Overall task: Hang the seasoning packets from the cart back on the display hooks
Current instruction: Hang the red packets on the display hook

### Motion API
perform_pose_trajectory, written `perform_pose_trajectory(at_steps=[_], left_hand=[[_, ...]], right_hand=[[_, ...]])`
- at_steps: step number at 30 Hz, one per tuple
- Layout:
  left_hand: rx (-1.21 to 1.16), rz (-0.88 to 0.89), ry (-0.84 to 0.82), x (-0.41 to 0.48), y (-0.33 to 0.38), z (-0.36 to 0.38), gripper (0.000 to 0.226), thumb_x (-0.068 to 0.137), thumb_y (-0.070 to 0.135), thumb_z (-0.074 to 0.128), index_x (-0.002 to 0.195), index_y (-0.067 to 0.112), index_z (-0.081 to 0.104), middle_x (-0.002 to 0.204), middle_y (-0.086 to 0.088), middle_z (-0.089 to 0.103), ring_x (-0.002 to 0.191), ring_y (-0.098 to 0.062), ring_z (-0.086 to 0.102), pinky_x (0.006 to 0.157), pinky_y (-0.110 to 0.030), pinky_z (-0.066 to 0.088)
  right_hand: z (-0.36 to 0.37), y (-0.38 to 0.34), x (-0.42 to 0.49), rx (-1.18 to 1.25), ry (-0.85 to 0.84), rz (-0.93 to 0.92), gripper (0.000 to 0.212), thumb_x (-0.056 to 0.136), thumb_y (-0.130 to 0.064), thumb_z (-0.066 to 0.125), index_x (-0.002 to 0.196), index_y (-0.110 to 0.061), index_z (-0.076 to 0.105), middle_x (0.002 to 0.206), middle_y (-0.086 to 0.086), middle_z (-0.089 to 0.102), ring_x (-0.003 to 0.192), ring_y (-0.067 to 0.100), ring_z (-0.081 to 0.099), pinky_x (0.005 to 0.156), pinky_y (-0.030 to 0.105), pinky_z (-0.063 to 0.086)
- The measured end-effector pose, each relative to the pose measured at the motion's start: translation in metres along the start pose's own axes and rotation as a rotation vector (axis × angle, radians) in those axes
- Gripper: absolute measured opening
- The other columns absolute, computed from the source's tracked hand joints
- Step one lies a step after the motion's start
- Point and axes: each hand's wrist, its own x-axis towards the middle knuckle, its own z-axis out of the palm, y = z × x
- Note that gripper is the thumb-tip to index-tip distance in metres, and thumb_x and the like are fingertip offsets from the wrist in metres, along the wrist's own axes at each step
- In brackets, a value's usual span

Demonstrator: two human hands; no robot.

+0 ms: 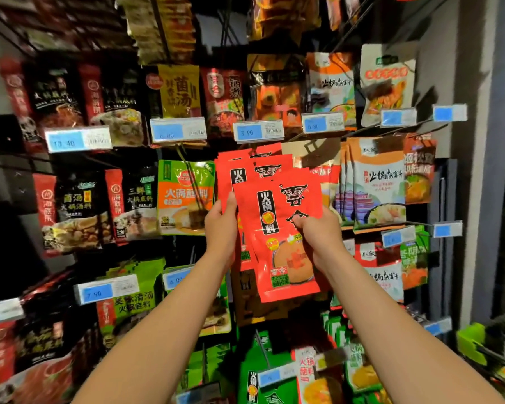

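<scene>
Several red packets (277,228) fanned up at the rack's middle; my left hand (220,228) grips their left edge, right hand (318,237) pinches the front one. Mid-hang, I judge: next, holes onto the hook.

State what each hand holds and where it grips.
Both hold the fanned red seasoning packets: left hand at their left edge, right hand at the front packet's right side.

Dim aisle, light from above and behind, hard shadows on packets, blurred stretched edges, sharper centre
</scene>
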Motion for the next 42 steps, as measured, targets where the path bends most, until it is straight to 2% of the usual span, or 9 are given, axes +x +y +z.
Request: perform_pose_trajectory(at_steps=[2, 7, 11, 14, 22, 27, 32, 38, 42], left_hand=[[0.002, 0.039, 0.018, 0.011, 0.0, 0.004, 0.024, 0.105, 0.043, 0.055, 0.115, 0.029, 0.072, 0.102, 0.011, 0.078, 0.094, -0.006, 0.074, 0.075, -0.024, 0.055], [-0.023, 0.044, 0.051, 0.032, 0.004, 0.017, 0.028, 0.098, 0.049, 0.064, 0.084, 0.03, 0.078, 0.095, 0.003, 0.078, 0.09, -0.019, 0.072, 0.092, -0.048, 0.057], [-0.056, 0.005, 0.12, 0.043, 0.013, 0.026, 0.053, 0.079, 0.072, 0.069, 0.083, 0.019, 0.065, 0.081, -0.005, 0.065, 0.073, -0.018, 0.058, 0.071, -0.036, 0.047], [-0.046, -0.004, 0.122, 0.053, 0.012, 0.029, 0.065, 0.063, 0.081, 0.065, 0.086, 0.02, 0.062, 0.081, -0.004, 0.06, 0.07, -0.018, 0.051, 0.069, -0.035, 0.039], [-0.09, -0.029, 0.167, 0.07, 0.009, 0.03, 0.039, 0.097, 0.049, 0.067, 0.082, 0.013, 0.063, 0.077, -0.01, 0.064, 0.067, -0.02, 0.058, 0.063, -0.033, 0.046], [-0.054, -0.032, 0.181, 0.082, 0.008, 0.028, 0.044, 0.094, 0.05, 0.069, 0.076, 0.013, 0.056, 0.071, -0.008, 0.059, 0.063, -0.018, 0.053, 0.059, -0.03, 0.042], [-0.012, -0.045, 0.186, 0.092, -0.001, 0.029, 0.049, 0.085, 0.061, 0.073, 0.076, 0.017, 0.054, 0.073, -0.007, 0.055, 0.066, -0.02, 0.047, 0.066, -0.035, 0.037], [0.025, -0.014, 0.231, 0.096, -0.006, 0.031, 0.052, 0.096, 0.051, 0.066, 0.061, 0.019, 0.045, 0.063, -0.007, 0.049, 0.061, -0.017, 0.04, 0.061, -0.031, 0.031], [0.09, 0.012, 0.282, 0.1, -0.008, 0.032, 0.047, 0.097, 0.053, 0.062, 0.07, 0.014, 0.057, 0.065, -0.007, 0.049, 0.064, -0.018, 0.04, 0.061, -0.031, 0.032]], right_hand=[[0.004, -0.005, 0.007, 0.002, -0.002, -0.014, 0.022, 0.085, 0.008, 0.063, 0.092, -0.012, 0.068, 0.094, 0.012, 0.073, 0.086, 0.026, 0.063, 0.083, 0.043, 0.055], [0.008, -0.015, 0.024, 0.012, 0.019, -0.039, 0.026, 0.084, 0.006, 0.062, 0.076, -0.018, 0.062, 0.079, 0.004, 0.065, 0.079, 0.022, 0.055, 0.073, 0.037, 0.045], [0.007, -0.016, 0.033, 0.022, 0.035, 0.001, 0.026, 0.087, 0.005, 0.063, 0.078, -0.019, 0.063, 0.082, 0.003, 0.068, 0.082, 0.025, 0.059, 0.077, 0.038, 0.05], [0.008, -0.016, 0.036, 0.033, 0.03, 0.024, 0.026, 0.088, 0.005, 0.064, 0.081, -0.019, 0.064, 0.087, 0.004, 0.071, 0.085, 0.027, 0.063, 0.086, 0.048, 0.056], [0.017, -0.02, 0.046, 0.051, 0.031, 0.041, 0.025, 0.088, 0.006, 0.065, 0.082, -0.018, 0.068, 0.092, 0.008, 0.075, 0.089, 0.031, 0.068, 0.083, 0.048, 0.058], [0.023, -0.019, 0.055, 0.056, 0.05, 0.052, 0.023, 0.085, 0.005, 0.065, 0.081, -0.018, 0.068, 0.092, 0.012, 0.076, 0.087, 0.031, 0.068, 0.086, 0.054, 0.058], [0.023, -0.012, 0.062, 0.073, 0.069, 0.077, 0.025, 0.084, 0.008, 0.063, 0.078, -0.016, 0.066, 0.082, 0.006, 0.07, 0.081, 0.027, 0.063, 0.081, 0.047, 0.058], [0.033, -0.005, 0.065, 0.021, 0.093, 0.011, 0.022, 0.083, 0.006, 0.063, 0.078, -0.015, 0.069, 0.077, 0.0, 0.072, 0.075, 0.024, 0.061, 0.07, 0.037, 0.052], [0.04, -0.008, 0.064, -0.018, 0.1, -0.041, 0.017, 0.083, -0.002, 0.065, 0.085, -0.017, 0.071, 0.084, 0.002, 0.076, 0.077, 0.026, 0.067, 0.076, 0.046, 0.059]])
